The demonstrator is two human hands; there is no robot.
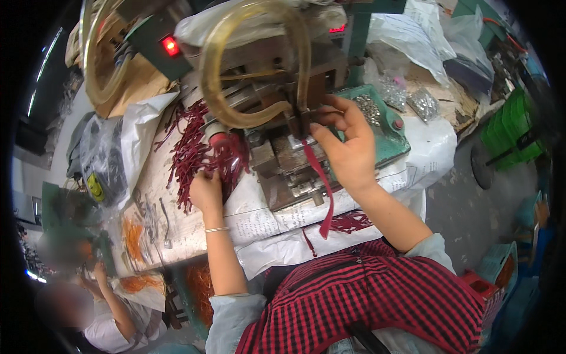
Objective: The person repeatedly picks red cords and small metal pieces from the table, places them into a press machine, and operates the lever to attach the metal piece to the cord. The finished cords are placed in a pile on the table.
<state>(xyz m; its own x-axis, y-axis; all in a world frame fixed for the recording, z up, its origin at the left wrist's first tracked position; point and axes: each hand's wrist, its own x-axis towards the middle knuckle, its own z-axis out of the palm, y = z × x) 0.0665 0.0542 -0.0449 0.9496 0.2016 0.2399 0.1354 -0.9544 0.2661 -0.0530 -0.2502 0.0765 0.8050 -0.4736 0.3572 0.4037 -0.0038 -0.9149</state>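
My right hand (349, 147) pinches a red strap (318, 177) at the press (283, 118); fingertips that near the die could get caught. My left hand (206, 192) closes on the strap pile (197, 150), which could snag

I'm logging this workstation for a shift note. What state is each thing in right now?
right hand: pinching the top of a dark red strap at the machine
dark red strap: hanging down over the table edge
left hand: resting in the strap pile
strap pile: loose, heaped
red indicator light: lit
clear hose: looped over the machine
small metal parts: loose on the green tray
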